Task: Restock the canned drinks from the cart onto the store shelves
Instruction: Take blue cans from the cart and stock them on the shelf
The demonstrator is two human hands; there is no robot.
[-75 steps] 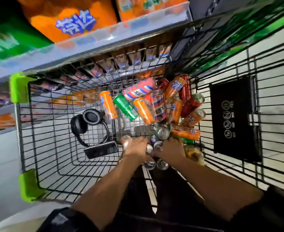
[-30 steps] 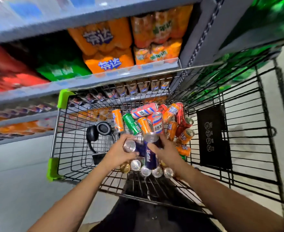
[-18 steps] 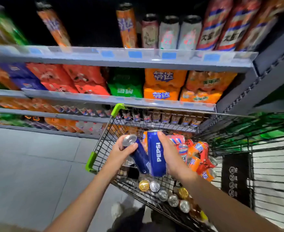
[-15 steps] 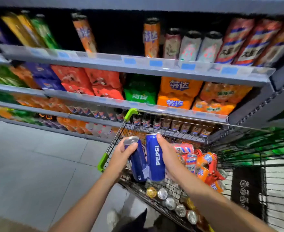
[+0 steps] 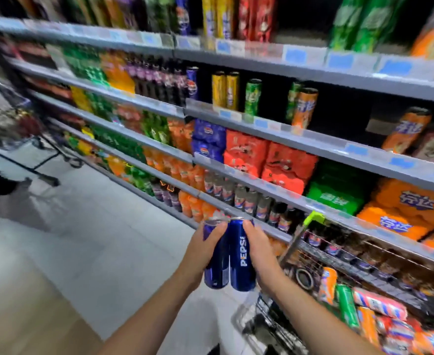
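Hands at lower centre: left hand [image 5: 202,248] grips one blue can [image 5: 214,267], right hand [image 5: 258,248] grips the Pepsi can [image 5: 241,262] (cans upright, touching). Cart [image 5: 291,248] lower right; shelves [image 5: 313,147] behind.

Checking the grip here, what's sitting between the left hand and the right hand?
In the head view, two blue Pepsi cans stand upright side by side between the left hand and the right hand, one gripped by each.

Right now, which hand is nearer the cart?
Right. The right hand holds a Pepsi can just left of the cart; the left hand is farther left, holding another.
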